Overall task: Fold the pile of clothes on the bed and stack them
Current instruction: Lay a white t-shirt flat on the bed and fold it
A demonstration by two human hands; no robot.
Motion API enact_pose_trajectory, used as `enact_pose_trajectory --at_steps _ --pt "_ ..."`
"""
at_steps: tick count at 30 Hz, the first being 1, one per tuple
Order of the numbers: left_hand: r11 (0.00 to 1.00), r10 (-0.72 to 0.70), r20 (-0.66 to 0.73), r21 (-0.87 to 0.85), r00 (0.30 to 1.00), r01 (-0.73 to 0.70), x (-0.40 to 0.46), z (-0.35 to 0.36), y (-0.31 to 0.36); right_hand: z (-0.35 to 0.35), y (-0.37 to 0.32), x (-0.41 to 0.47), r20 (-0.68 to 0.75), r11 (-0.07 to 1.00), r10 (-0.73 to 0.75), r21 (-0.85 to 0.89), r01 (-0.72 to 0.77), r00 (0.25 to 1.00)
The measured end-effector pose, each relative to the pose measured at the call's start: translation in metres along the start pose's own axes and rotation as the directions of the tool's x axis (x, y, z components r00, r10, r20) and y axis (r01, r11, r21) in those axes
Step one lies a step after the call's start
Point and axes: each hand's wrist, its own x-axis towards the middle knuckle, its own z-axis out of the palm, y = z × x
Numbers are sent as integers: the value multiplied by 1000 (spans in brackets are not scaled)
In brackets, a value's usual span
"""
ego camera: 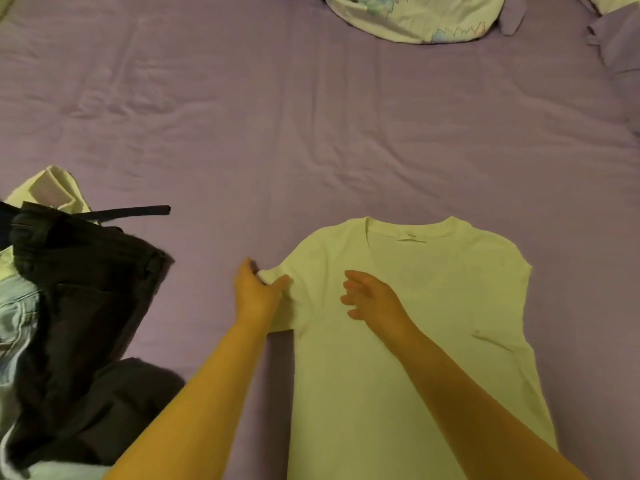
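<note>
A white T-shirt (433, 306) lies flat on the purple bed sheet (277, 133), collar pointing away from me. Its right sleeve is folded in over the body. My left hand (254, 294) pinches the edge of the left sleeve at the shirt's left side. Over the shirt's chest, my right hand (374, 296) has its fingers spread and holds nothing. At the left lies a pile of unfolded clothes (69, 306): dark trousers with a black belt (131, 213), pale blue jeans and a light garment underneath.
A white printed pillow or duvet (415, 15) lies at the far edge of the bed. Bunched purple bedding (616, 46) sits at the far right. Bare sheet spreads between the shirt and the far edge.
</note>
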Motion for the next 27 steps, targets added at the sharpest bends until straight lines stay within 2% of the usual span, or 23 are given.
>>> enact_pose_trajectory --at_steps 4,7,10,14,16,18,20,23,25,27 --pt "985 -104 240 157 965 67 18 -20 -3 30 -7 9 27 999 3 47 -4 1000" --pt "953 -46 332 297 942 -58 19 -36 -10 41 -6 14 14 1000 10 5 -10 1000" --pt "977 43 394 177 918 -121 14 -45 -11 44 -4 15 4 999 10 50 -10 1000" --pt "990 110 340 46 934 -133 2 -42 -1 44 -2 10 -36 992 3 123 1 999" --pt "994 112 403 -47 908 -102 -9 -29 12 43 -1 5 -72 989 -1 150 12 997" --pt "992 93 515 -118 852 -37 -23 -10 24 38 2 -3 -122 990 11 141 6 992" --pt "996 82 570 -85 817 -41 -31 9 28 29 11 -15 -181 988 31 154 -2 983" --pt "983 100 617 61 781 -174 -31 30 17 13 31 -36 -236 967 57 253 5 970" --pt "951 177 630 89 757 -296 -31 34 5 5 46 -49 -255 963 77 268 -6 964" --pt "935 251 595 55 763 -350 -35 34 -9 0 60 -62 -268 969 91 247 -23 959"
